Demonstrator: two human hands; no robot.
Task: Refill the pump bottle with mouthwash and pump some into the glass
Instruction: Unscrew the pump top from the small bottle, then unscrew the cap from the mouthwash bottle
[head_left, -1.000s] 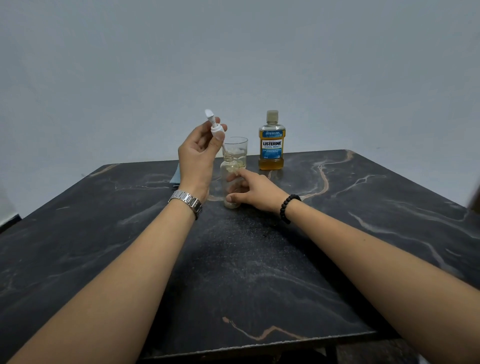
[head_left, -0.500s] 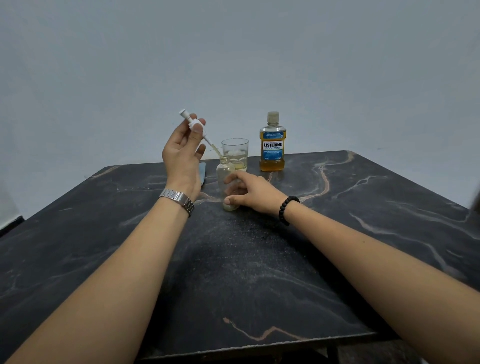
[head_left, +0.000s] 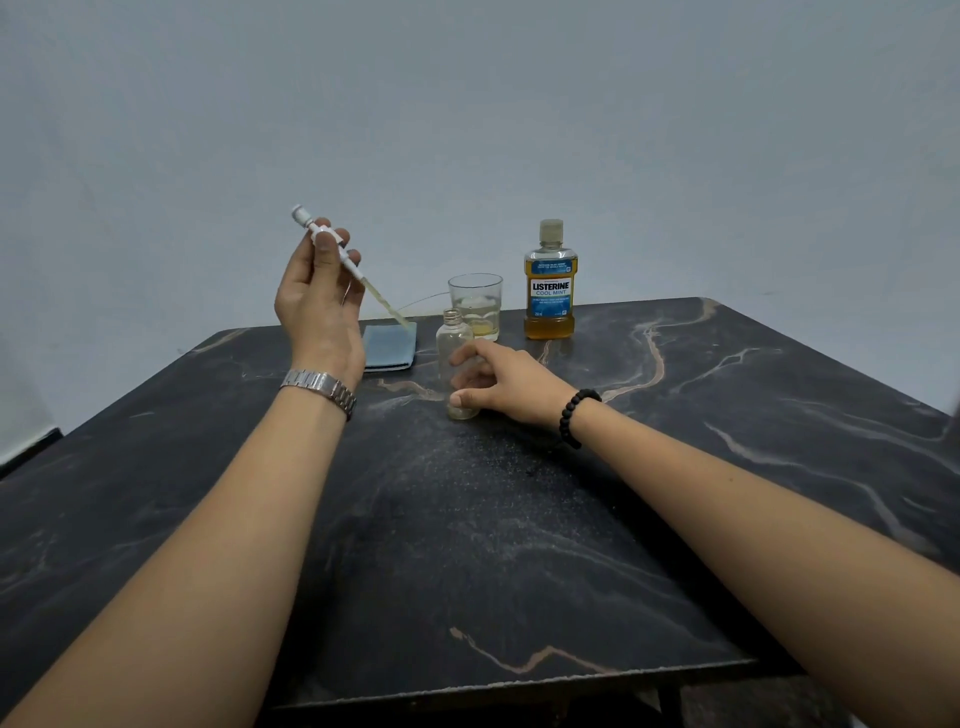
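A small clear pump bottle (head_left: 453, 338) stands uncapped on the dark marble table (head_left: 519, 519), almost empty. My right hand (head_left: 498, 379) grips its lower part. My left hand (head_left: 319, 296) is raised to the left of it and holds the white pump head (head_left: 332, 244), tilted, with its thin dip tube trailing down to the right, clear of the bottle's neck. Behind the bottle stands a glass (head_left: 475, 304) with a little yellowish liquid. To its right is the capped Listerine mouthwash bottle (head_left: 549, 283), about half full of amber liquid.
A folded light-blue cloth (head_left: 389, 345) lies at the table's far edge, under the tip of the pump tube. A plain grey wall rises behind the table. I wear a metal watch on the left wrist and a black bead bracelet on the right.
My left hand has lifted the pump head out of the bottle and carried it up and to the left, tilting it. The right hand has stayed on the bottle.
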